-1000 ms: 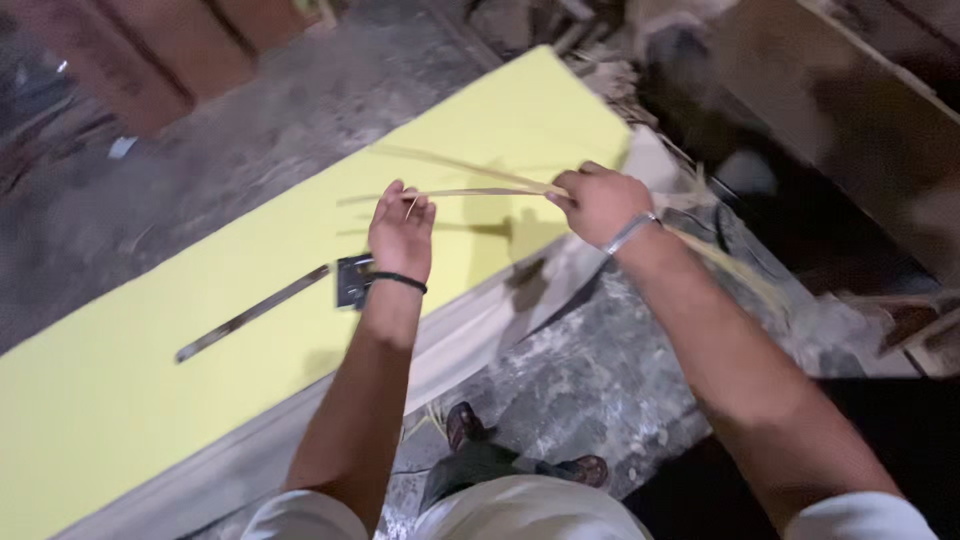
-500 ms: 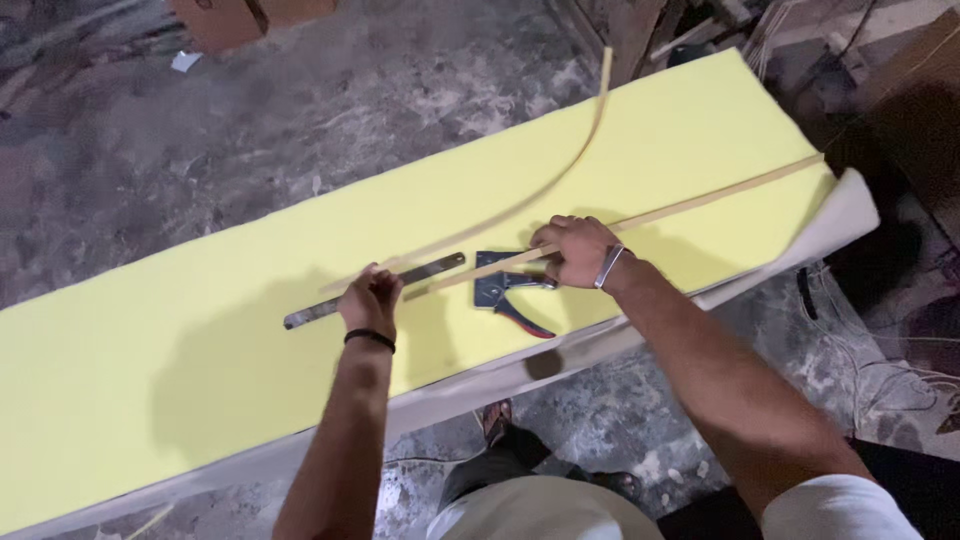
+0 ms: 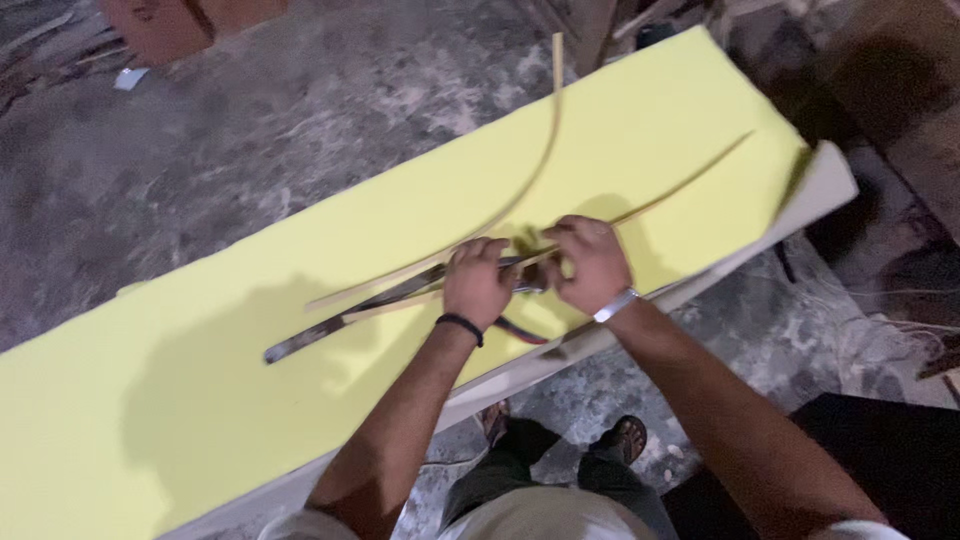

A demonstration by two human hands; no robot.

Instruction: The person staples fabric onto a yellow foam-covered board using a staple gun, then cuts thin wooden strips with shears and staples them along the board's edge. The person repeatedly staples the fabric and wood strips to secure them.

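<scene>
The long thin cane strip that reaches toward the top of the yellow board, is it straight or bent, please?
Bent: the long thin cane strip curves in an arc from the hands across the yellow board to its far edge.

Yellow foam sheet (image 3: 200, 400) was my landmark. Its left stretch, away from my hands, lay bare: open room there for a hand to sweep. Mid-sheet, my left hand (image 3: 478, 282) and right hand (image 3: 592, 262) sat close together, almost touching, leaving little gap between them. Under them a long dark metal blade (image 3: 320, 335) ran toward the sheet's left, blocking a flat slide along that line. One thin cane strip (image 3: 540, 150) arched up over the sheet's far edge, barring a straight reach across; a second strip (image 3: 690, 185) lay low toward the sheet's right end. Past the near edge, my feet (image 3: 625, 435) took the floor space.
</scene>
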